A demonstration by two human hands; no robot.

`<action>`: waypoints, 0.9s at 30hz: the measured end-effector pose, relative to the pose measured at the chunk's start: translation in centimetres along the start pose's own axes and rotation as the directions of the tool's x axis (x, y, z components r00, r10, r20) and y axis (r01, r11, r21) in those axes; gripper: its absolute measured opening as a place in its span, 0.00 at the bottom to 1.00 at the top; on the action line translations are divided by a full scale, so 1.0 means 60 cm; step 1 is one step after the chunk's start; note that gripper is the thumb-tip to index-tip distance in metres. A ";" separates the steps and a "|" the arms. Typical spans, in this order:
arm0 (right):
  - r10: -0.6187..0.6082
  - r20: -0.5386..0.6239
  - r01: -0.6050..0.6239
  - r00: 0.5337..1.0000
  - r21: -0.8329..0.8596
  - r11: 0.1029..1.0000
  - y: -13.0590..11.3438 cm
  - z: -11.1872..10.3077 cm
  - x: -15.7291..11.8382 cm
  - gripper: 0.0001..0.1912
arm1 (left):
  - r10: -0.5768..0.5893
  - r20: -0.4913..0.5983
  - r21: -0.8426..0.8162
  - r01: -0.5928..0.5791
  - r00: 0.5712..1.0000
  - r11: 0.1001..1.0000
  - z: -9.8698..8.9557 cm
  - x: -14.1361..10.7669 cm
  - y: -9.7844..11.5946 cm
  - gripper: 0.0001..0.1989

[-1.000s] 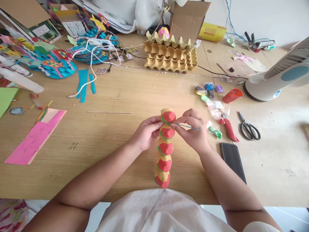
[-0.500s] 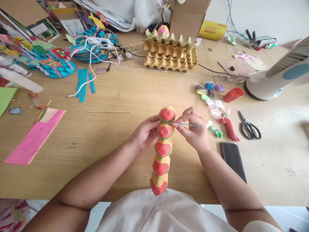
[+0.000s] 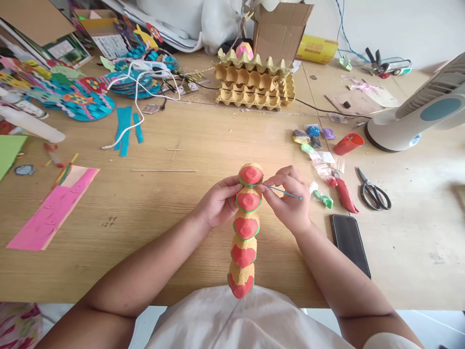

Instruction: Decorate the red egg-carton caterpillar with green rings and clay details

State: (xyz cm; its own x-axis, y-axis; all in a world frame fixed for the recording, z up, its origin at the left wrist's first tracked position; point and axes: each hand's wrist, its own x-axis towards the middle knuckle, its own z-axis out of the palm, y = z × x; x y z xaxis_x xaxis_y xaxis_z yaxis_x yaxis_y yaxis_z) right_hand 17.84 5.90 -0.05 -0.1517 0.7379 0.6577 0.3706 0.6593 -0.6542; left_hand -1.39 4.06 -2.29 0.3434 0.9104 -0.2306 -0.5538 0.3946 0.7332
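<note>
A strip of several egg-carton cups point(image 3: 244, 228), yellowish with red clay patches and green edging, points from the table's middle toward my body. My left hand point(image 3: 222, 201) pinches its far end from the left side, near the farthest cup. On the other side, my right hand point(image 3: 288, 196) holds a thin blue stick point(image 3: 286, 192) between thumb and fingers. The stick's inner end is at the green edge between the two farthest cups; its tip is hidden by the fingertips.
Egg cartons point(image 3: 250, 80) stand at the back. To the right lie a phone point(image 3: 350, 245), scissors point(image 3: 374, 190), a red cup point(image 3: 348, 143), clay packets point(image 3: 313, 131) and a fan point(image 3: 414, 116). Pink paper point(image 3: 53, 208) and a white cable point(image 3: 136, 92) are on the left.
The outer end of the blue stick has tilted down toward me. The view has shifted slightly, and both hands keep their grips.
</note>
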 end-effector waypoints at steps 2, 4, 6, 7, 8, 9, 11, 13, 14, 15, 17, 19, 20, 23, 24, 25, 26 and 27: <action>0.018 0.025 -0.019 1.000 0.041 0.999 0.001 -0.001 0.001 0.04 | 0.002 -0.002 -0.007 -0.002 1.000 1.000 0.001 0.001 0.001 0.14; 0.028 0.057 -0.035 0.998 0.121 0.992 0.003 -0.003 0.003 0.04 | 0.003 -0.004 -0.031 -0.003 1.000 1.000 0.002 0.001 0.003 0.14; 0.041 0.081 -0.055 0.996 0.182 0.982 0.007 -0.006 0.004 0.05 | -0.005 -0.002 -0.066 0.005 1.000 0.998 0.003 0.001 0.005 0.13; 0.050 0.091 -0.067 0.995 0.196 0.978 0.009 -0.007 0.005 0.05 | -0.014 0.002 -0.083 0.014 1.000 0.996 0.003 0.000 0.006 0.12; 0.060 0.100 -0.079 0.993 0.202 0.976 0.011 -0.008 0.006 0.04 | -0.027 0.009 -0.098 0.028 1.000 0.995 0.003 -0.001 0.007 0.11; 0.068 0.107 -0.089 0.992 0.207 0.974 0.012 -0.008 0.006 0.05 | -0.041 0.017 -0.111 0.043 0.999 0.993 0.003 -0.002 0.007 0.11; 0.076 0.113 -0.100 0.991 0.219 0.971 0.013 -0.008 0.007 0.05 | -0.063 0.031 -0.138 0.067 0.998 0.988 0.003 -0.004 0.009 0.10; 0.084 0.109 -0.106 0.991 0.223 0.969 0.013 -0.007 0.007 0.05 | -0.071 0.043 -0.159 0.077 0.997 0.984 0.003 -0.005 0.009 0.09; 0.087 0.105 -0.108 0.991 0.218 0.970 0.012 -0.006 0.007 0.05 | -0.070 0.047 -0.166 0.077 0.996 0.983 0.003 -0.005 0.009 0.09; 0.088 0.099 -0.107 0.991 0.211 0.972 0.011 -0.005 0.007 0.05 | -0.070 0.050 -0.171 0.078 0.996 0.982 0.004 -0.005 0.009 0.10; 0.079 0.082 -0.094 0.993 0.199 0.975 0.010 -0.004 0.006 0.06 | -0.072 0.052 -0.175 0.080 0.996 0.981 0.006 -0.005 0.010 0.09; 0.058 0.059 -0.069 0.997 0.197 0.978 0.008 -0.003 0.005 0.06 | -0.072 0.049 -0.180 0.079 0.996 0.980 0.007 -0.005 0.010 0.08; 0.048 0.049 -0.057 0.998 0.195 0.979 0.007 -0.003 0.005 0.07 | -0.070 0.049 -0.182 0.078 0.996 0.980 0.007 -0.005 0.010 0.08; 0.022 0.025 -0.026 0.999 0.164 0.986 0.004 -0.003 0.006 0.07 | -0.061 0.061 -0.180 0.071 0.996 0.981 0.007 -0.004 0.009 0.08; 0.014 0.018 -0.017 1.000 0.150 0.989 0.004 -0.003 0.006 0.07 | -0.056 0.065 -0.178 0.067 0.996 0.982 0.006 -0.004 0.008 0.08; 0.009 0.016 -0.011 1.000 0.140 0.990 0.003 -0.003 0.006 0.06 | -0.050 0.069 -0.176 0.062 0.996 0.983 0.005 -0.004 0.007 0.08; 0.006 0.018 -0.008 1.000 0.138 0.990 0.003 -0.004 0.006 0.06 | -0.043 0.070 -0.175 0.055 0.997 0.983 0.004 -0.004 0.007 0.08; 0.006 0.028 -0.010 1.000 0.146 0.989 0.004 -0.004 0.006 0.06 | -0.035 0.069 -0.176 0.047 0.997 0.983 0.003 -0.004 0.006 0.08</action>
State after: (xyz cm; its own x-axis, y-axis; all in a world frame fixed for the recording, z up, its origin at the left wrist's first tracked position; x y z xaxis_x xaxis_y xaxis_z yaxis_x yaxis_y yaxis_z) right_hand 18.10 6.29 0.15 -0.1752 0.7452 0.6434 0.2347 0.6662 -0.7078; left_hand -1.52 3.98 -1.88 0.4144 0.8851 -0.2117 -0.6619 0.4528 0.5974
